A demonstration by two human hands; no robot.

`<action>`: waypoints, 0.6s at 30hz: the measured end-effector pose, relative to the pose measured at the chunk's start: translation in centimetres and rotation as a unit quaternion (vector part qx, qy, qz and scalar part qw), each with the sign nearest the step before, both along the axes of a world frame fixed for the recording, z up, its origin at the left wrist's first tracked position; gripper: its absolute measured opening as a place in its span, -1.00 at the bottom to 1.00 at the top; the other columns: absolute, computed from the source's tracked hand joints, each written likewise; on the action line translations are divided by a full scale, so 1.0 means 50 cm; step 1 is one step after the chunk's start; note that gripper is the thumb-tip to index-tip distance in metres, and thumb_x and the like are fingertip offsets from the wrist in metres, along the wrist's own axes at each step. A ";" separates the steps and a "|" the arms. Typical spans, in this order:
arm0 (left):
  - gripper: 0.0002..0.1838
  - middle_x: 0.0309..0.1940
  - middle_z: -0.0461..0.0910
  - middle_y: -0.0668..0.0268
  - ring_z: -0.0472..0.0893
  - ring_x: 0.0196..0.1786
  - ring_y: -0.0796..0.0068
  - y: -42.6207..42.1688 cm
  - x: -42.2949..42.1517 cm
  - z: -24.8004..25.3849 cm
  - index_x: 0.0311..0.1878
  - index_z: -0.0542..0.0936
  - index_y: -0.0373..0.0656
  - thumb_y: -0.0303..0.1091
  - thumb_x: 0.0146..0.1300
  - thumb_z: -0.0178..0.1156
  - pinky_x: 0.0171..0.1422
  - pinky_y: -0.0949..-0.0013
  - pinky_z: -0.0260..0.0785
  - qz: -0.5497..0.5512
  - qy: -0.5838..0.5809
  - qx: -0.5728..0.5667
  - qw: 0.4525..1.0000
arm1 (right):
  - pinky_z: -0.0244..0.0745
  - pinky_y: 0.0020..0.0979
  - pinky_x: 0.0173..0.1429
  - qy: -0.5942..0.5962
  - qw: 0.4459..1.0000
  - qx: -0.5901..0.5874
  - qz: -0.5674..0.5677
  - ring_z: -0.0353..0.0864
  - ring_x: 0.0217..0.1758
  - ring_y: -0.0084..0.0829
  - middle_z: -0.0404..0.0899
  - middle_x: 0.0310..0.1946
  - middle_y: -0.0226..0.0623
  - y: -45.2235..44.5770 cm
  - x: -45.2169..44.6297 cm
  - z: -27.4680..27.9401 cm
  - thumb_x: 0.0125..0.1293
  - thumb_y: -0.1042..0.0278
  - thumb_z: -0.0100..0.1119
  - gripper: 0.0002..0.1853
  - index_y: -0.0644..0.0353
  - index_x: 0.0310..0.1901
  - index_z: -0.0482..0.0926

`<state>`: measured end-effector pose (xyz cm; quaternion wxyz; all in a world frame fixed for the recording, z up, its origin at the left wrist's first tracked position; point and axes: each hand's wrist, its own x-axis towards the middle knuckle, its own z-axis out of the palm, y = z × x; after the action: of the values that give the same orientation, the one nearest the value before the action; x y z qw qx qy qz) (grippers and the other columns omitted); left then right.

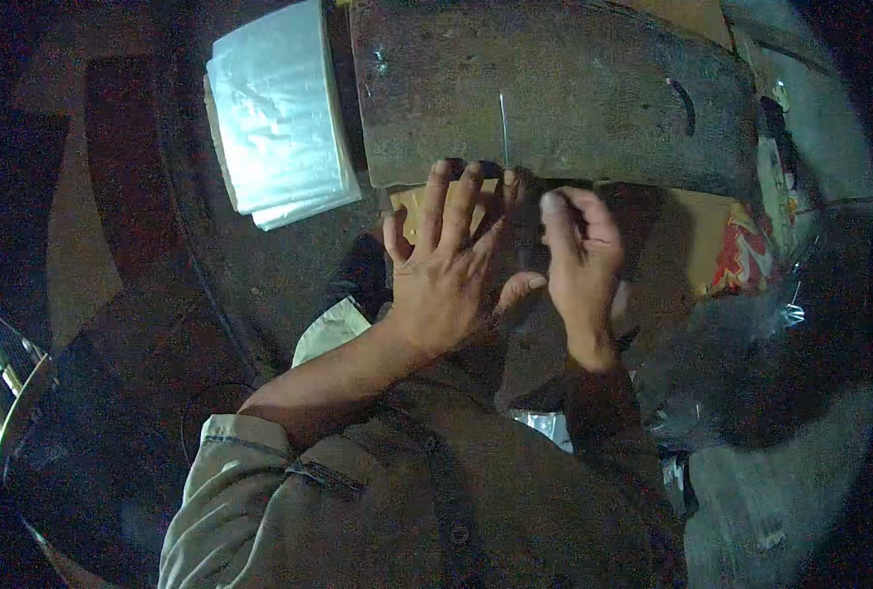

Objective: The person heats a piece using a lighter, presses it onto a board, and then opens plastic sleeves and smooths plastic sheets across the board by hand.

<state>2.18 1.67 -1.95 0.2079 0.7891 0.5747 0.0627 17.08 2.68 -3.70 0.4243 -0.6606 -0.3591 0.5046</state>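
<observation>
My left hand (444, 290) lies palm down with its fingers spread, at the near edge of a worn, dark board (574, 88). A thin, pale stick (503, 128) on the board runs away from the tip of my left index finger. Dark material (486, 169) shows by the left fingertips; its kind is unclear. To the right, my right hand (586, 260) is held close beside the left with curled fingers, the thumb near the index finger. Whatever sits between those fingers, if anything, is hidden.
A stack of clear plastic sheets or bags (279, 118) lies left of the board. Brown cardboard (707, 231) shows beneath its near edge. At the right are a red and white packet (741, 253) and crumpled clear plastic (751, 339). The surroundings are dim.
</observation>
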 end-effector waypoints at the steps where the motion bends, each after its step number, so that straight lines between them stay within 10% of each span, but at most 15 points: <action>1: -0.18 0.38 0.11 0.15 0.02 0.43 0.06 0.000 0.001 -0.001 0.36 0.28 0.15 0.41 0.09 -0.07 0.25 -0.25 -0.16 0.001 0.000 0.000 1.000 | 0.36 -0.63 -0.24 -0.085 0.996 0.025 0.001 0.44 -0.32 -0.71 0.55 -0.32 -0.42 0.001 0.013 -0.003 0.30 0.38 0.15 -0.84 0.28 -0.18 0.50; 7: -0.18 0.37 0.06 0.10 -0.04 0.44 -0.04 -0.003 0.010 -0.001 0.36 0.27 0.13 0.37 0.10 0.00 0.28 -0.23 -0.16 0.003 0.004 -0.019 1.000 | 0.37 -0.36 0.09 -0.350 0.908 0.203 -0.108 0.45 0.06 -0.32 0.49 -0.04 -0.20 0.104 0.117 -0.012 0.26 0.20 0.21 -0.63 0.28 -0.02 0.45; 18: -0.16 0.36 0.07 0.13 -0.03 0.44 -0.03 -0.004 0.016 -0.009 0.38 0.23 0.12 0.38 0.10 -0.02 0.31 -0.19 -0.20 0.005 0.027 0.003 1.000 | 0.43 -0.23 0.02 -0.539 0.835 0.068 -0.087 0.59 -0.09 -0.10 0.58 -0.12 -0.01 0.200 0.214 -0.021 0.24 0.04 0.16 -0.54 0.29 -0.03 0.49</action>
<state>2.97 1.45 -2.39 0.1895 0.7881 0.5840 0.0437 27.78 12.67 -4.77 0.2495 -0.8257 -0.5059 0.0036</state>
